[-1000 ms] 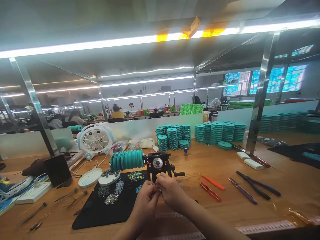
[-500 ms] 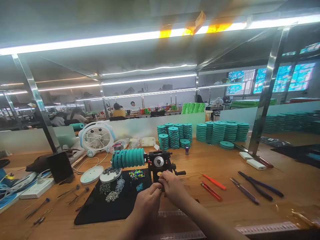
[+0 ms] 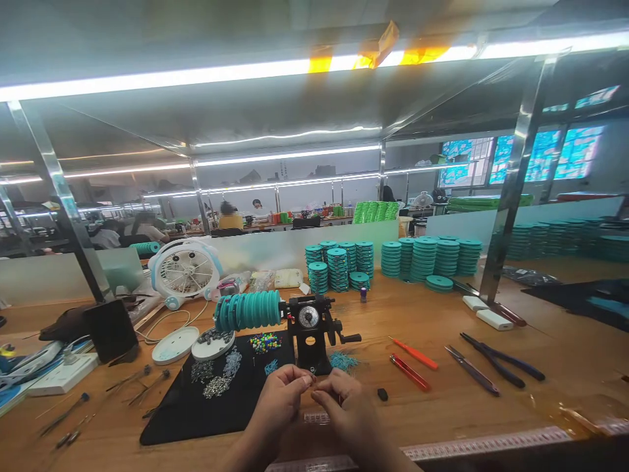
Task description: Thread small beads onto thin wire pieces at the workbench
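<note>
While the left hand (image 3: pixel 279 396) pinches a tiny item (image 3: pixel 313 378) just beside the right hand (image 3: pixel 350 405), the latter's grip is unclear.

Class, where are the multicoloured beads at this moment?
In the head view, the multicoloured beads lie left of centre near the far edge of the black mat, left of the black winder.

No legible words, brands or numbers; only fine marks on the round dial (image 3: pixel 308 317) of the black crank device (image 3: pixel 320 351), too small to read, marks along the measuring strip (image 3: pixel 486 444) at the table's (image 3: pixel 403 314) front edge, likewise unreadable, and perhaps, blurred by distance, characters (image 3: pixel 284 170) on the far wall (image 3: pixel 302 172)
</note>
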Available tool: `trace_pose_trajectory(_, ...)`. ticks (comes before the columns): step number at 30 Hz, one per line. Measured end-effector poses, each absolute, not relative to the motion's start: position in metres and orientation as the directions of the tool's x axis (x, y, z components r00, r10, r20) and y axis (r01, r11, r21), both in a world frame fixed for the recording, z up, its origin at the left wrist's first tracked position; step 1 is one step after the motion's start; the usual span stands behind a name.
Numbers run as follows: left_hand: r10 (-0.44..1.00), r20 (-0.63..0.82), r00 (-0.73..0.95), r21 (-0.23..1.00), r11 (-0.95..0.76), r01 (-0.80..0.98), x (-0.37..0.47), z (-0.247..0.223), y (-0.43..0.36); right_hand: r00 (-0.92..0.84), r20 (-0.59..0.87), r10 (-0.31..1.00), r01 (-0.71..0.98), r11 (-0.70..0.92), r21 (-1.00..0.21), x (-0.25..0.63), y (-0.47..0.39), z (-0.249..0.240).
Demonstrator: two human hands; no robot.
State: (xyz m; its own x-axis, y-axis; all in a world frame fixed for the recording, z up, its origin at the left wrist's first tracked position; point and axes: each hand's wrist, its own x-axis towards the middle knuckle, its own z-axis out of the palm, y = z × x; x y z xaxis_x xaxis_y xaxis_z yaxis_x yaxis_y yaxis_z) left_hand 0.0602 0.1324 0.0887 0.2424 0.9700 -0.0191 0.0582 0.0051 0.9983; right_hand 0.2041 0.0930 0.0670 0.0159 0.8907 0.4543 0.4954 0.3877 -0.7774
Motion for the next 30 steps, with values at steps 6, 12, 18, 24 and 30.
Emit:
trace_pose_trajectory(6,0.908,0.265,0.323,0.904,-0.351,0.246,0.061,0.102,0.124,-0.134,0.652,0.746,0.597,0.586,-0.548,0.214,0.110,0.090)
trace_pose_trajectory(12,0.796,0.469,0.384,0.663,-0.604,0.442,0.062,0.090,0.126,-0.095,0.559,0.824,0.660,0.472,-0.584,0.208,0.140,0.098)
trace_pose_trajectory(18,0.801,0.402,0.443,0.751,-0.565,0.341,0.059,0.089,0.133,-0.067,0.552,0.831,0.668,0.449,-0.593,0.209,0.144,0.094)
trace_pose_trajectory(24,0.944,0.198,0.263,0.921,-0.271,0.281,0.057,0.081,0.142,0.103,0.566,0.818,0.659,0.370,-0.655,0.213,0.110,0.088)
trace_pose_trajectory(30,0.955,0.161,0.250,0.954,-0.216,0.208,0.058,0.084,0.139,0.007,0.490,0.872,0.568,0.400,-0.719,0.207,0.094,0.080)
